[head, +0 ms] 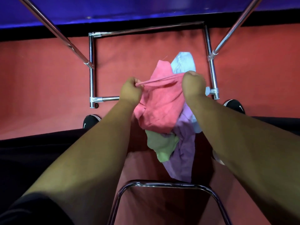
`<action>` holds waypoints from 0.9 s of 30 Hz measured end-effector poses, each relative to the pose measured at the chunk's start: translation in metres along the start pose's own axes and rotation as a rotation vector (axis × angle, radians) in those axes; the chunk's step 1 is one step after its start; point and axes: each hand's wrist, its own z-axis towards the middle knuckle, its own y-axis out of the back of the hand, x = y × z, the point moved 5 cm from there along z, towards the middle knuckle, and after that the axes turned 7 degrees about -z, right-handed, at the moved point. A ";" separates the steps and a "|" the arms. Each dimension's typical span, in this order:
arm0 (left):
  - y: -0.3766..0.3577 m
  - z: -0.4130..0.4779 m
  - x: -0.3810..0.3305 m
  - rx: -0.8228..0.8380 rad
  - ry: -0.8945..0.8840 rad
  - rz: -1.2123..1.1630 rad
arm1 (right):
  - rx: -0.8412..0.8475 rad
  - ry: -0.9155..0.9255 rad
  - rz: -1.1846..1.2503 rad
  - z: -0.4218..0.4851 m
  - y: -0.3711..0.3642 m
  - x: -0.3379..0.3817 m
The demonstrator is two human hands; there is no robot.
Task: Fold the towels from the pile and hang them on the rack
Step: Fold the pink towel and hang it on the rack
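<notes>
We see the shiny chrome tube rack (91,62) standing on the red floor (40,78). Our left grip (129,90) pinches one end of the pink terry towel's (160,104) taut top edge, and our right grip (193,85) closes on the other end, above the pile of green, purple and pale blue towels (185,143).

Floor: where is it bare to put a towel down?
Bare red floor lies left of the rack's left post, and right of that post up to the pink towel. The middle is crowded: left hand and right hand grip the pink towel above the pile.
</notes>
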 end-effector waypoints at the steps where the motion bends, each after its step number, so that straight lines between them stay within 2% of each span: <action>1: 0.005 -0.004 -0.009 -0.017 0.000 -0.130 | -0.001 -0.090 0.125 -0.006 0.010 0.007; 2: 0.010 -0.009 -0.017 -0.027 -0.005 -0.236 | 0.008 -0.221 0.221 -0.009 0.016 0.013; 3: 0.016 -0.015 -0.028 -0.032 -0.009 -0.318 | 0.091 -0.323 0.231 -0.013 0.020 0.009; 4: 0.021 -0.020 -0.039 -0.034 -0.014 -0.390 | 0.173 -0.339 0.224 -0.015 0.021 0.009; 8: 0.040 -0.049 -0.093 0.033 -0.080 -0.600 | 0.205 -0.138 0.076 -0.031 0.052 0.028; 12: 0.053 -0.088 -0.157 0.256 -0.170 -0.728 | 0.261 -0.010 0.007 -0.045 0.094 0.060; 16: 0.080 -0.123 -0.214 0.312 -0.253 -0.722 | 0.225 0.103 -0.038 -0.052 0.157 0.101; 20: 0.112 -0.163 -0.266 0.251 -0.372 -0.647 | 0.164 0.142 0.001 -0.060 0.217 0.133; 23: 0.138 -0.194 -0.302 0.165 -0.482 -0.559 | 0.174 0.145 0.223 -0.075 0.256 0.157; 27: 0.158 -0.221 -0.325 0.159 -0.583 -0.437 | 0.115 0.205 0.518 -0.109 0.287 0.181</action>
